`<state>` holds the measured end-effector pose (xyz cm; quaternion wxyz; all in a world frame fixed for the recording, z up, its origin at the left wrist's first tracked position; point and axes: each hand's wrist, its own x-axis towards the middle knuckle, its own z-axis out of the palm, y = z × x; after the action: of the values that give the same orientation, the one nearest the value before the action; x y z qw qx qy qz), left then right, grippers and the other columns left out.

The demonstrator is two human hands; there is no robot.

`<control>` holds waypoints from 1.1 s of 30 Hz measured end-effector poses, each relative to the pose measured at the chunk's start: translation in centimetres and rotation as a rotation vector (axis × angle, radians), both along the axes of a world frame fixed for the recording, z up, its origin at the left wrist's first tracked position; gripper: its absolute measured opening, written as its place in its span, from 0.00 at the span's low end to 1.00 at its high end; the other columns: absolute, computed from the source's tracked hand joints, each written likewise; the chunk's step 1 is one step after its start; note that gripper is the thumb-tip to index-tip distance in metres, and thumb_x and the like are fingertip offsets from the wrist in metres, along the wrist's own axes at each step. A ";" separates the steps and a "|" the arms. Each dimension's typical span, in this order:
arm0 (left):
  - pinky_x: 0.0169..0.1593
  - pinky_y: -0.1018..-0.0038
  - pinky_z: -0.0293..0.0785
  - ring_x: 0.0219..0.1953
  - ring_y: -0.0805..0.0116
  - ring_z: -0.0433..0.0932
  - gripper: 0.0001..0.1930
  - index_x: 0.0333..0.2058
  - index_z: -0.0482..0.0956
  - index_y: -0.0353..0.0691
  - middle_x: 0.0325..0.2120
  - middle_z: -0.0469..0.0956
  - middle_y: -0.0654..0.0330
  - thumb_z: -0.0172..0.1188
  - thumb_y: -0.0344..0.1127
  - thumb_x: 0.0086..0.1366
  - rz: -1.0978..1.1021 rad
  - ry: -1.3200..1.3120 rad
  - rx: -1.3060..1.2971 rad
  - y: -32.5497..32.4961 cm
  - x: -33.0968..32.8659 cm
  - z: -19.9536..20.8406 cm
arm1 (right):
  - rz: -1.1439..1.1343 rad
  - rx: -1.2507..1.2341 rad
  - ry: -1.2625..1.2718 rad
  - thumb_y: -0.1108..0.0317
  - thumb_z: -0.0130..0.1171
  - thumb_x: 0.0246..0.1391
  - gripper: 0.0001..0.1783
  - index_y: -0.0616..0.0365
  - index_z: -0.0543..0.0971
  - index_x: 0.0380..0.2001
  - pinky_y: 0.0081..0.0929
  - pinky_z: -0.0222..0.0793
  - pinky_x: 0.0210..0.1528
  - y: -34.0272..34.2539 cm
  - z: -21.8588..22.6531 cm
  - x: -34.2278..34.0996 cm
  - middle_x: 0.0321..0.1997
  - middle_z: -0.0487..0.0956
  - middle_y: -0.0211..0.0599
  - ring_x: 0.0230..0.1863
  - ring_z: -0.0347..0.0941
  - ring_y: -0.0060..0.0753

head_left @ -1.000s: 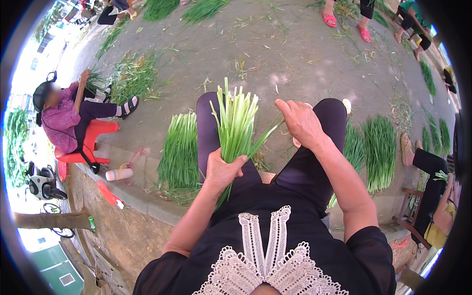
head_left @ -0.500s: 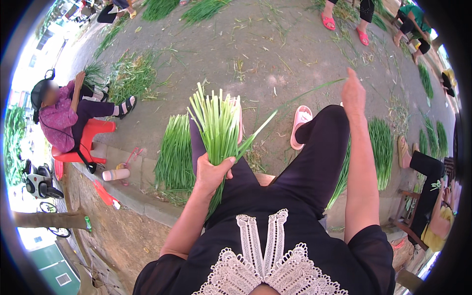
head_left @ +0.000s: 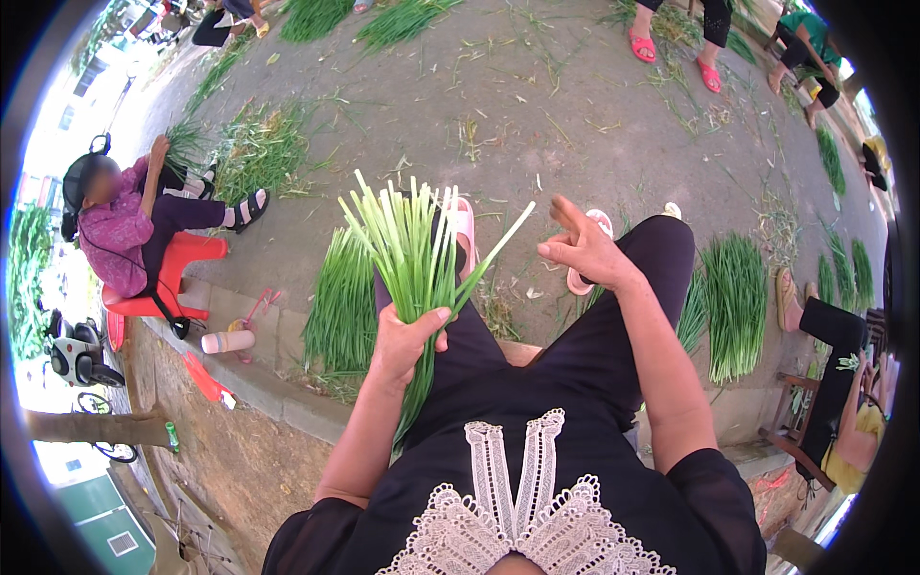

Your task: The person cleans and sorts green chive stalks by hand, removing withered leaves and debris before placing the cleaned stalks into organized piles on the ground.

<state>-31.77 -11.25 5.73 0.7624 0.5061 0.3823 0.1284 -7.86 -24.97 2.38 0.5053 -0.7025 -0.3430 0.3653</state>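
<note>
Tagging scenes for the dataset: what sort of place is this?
Likely an outdoor paved yard where people sort green onions: piles of green stalks on the pavement, the left hand gripping a bunch, another worker on a red plastic chair.

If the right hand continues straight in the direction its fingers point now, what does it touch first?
The right hand is open and empty, with its fingers pointing up and left. Going straight on, it would probably first meet the loose green stalk leaning out of the bunch of greens held in the left hand. Depth is unclear, so it might pass above it.

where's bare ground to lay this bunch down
Bare pavement lies ahead past the pink slippers. The left hand grips the green stalk bunch. Crowded: stalk pile at left, another pile at right; the right hand is empty.
</note>
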 end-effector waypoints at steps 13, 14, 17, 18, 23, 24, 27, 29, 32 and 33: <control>0.19 0.80 0.67 0.16 0.73 0.69 0.09 0.32 0.73 0.31 0.24 0.75 0.55 0.58 0.26 0.51 -0.052 -0.015 -0.051 0.3 0.0 -0.3 | -0.052 0.248 0.688 0.60 0.50 0.57 0.13 0.58 0.71 0.26 0.20 0.63 0.23 1.4 0.2 -0.3 0.19 0.67 0.25 0.19 0.67 0.18; 0.19 0.80 0.67 0.16 0.73 0.69 0.09 0.32 0.73 0.31 0.24 0.75 0.55 0.58 0.26 0.51 -0.059 -0.011 -0.052 0.4 0.0 -0.3 | -0.049 0.229 0.671 0.60 0.50 0.57 0.13 0.57 0.71 0.24 0.20 0.63 0.22 1.5 0.1 -0.3 0.19 0.66 0.25 0.18 0.66 0.18; 0.19 0.80 0.67 0.16 0.73 0.69 0.09 0.33 0.73 0.32 0.24 0.75 0.55 0.58 0.25 0.51 -0.045 -0.020 -0.053 0.3 0.0 0.1 | -0.278 0.246 0.598 0.63 0.49 0.56 0.12 0.58 0.72 0.23 0.18 0.63 0.20 1.4 0.8 0.1 0.18 0.68 0.27 0.17 0.66 0.19; 0.19 0.80 0.66 0.16 0.73 0.69 0.09 0.33 0.73 0.32 0.24 0.75 0.55 0.58 0.25 0.51 -0.038 -0.023 -0.055 0.3 0.0 0.2 | -0.375 0.248 0.562 0.64 0.49 0.56 0.12 0.59 0.72 0.23 0.17 0.63 0.20 1.1 0.9 0.7 0.19 0.69 0.28 0.16 0.65 0.19; 0.18 0.81 0.66 0.17 0.74 0.69 0.09 0.33 0.73 0.31 0.24 0.75 0.55 0.58 0.25 0.51 -0.032 -0.027 -0.057 0.1 0.0 0.0 | -0.850 0.668 0.554 0.67 0.54 0.52 0.12 0.58 0.67 0.39 0.20 0.66 0.25 -2.3 -2.2 7.0 0.32 0.71 0.31 0.27 0.68 0.21; 0.18 0.81 0.66 0.17 0.74 0.69 0.09 0.33 0.73 0.31 0.24 0.75 0.55 0.58 0.25 0.51 -0.028 -0.021 -0.051 0.2 0.0 0.0 | -0.780 0.541 0.585 0.64 0.55 0.52 0.17 0.59 0.66 0.42 0.19 0.66 0.26 -1.9 -2.1 5.8 0.34 0.70 0.32 0.27 0.69 0.22; 0.18 0.81 0.66 0.16 0.74 0.69 0.08 0.32 0.74 0.31 0.24 0.75 0.55 0.58 0.25 0.51 -0.039 -0.033 -0.034 0.1 0.1 0.1 | -0.501 0.216 0.715 0.57 0.53 0.53 0.15 0.52 0.64 0.39 0.21 0.64 0.26 0.0 -0.6 -0.4 0.37 0.67 0.30 0.26 0.68 0.25; 0.18 0.81 0.66 0.16 0.74 0.69 0.08 0.33 0.74 0.31 0.24 0.75 0.56 0.57 0.25 0.52 -0.077 -0.004 -0.013 -0.2 0.2 -0.4 | -0.292 0.251 0.829 0.55 0.53 0.53 0.25 0.55 0.60 0.48 0.18 0.61 0.20 1.0 -1.0 -3.4 0.40 0.67 0.35 0.23 0.68 0.22; 0.18 0.81 0.65 0.15 0.76 0.68 0.07 0.32 0.74 0.31 0.23 0.75 0.58 0.58 0.24 0.52 -0.092 0.017 0.045 -0.7 0.3 -0.5 | -0.370 0.313 0.950 0.62 0.53 0.54 0.17 0.58 0.67 0.44 0.15 0.54 0.13 2.7 -0.3 -5.5 0.30 0.71 0.32 0.15 0.64 0.16; 0.18 0.81 0.65 0.15 0.77 0.68 0.07 0.31 0.74 0.32 0.22 0.74 0.60 0.59 0.24 0.52 -0.099 0.018 0.049 -0.8 0.3 -0.6 | -0.380 0.316 0.946 0.64 0.52 0.54 0.13 0.58 0.68 0.40 0.15 0.53 0.12 2.8 -0.5 -5.4 0.27 0.70 0.31 0.14 0.63 0.15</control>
<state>-31.48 -12.09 5.11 0.7518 0.5440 0.3603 0.0950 -13.26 -22.17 1.90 0.7618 -0.4260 0.0048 0.4881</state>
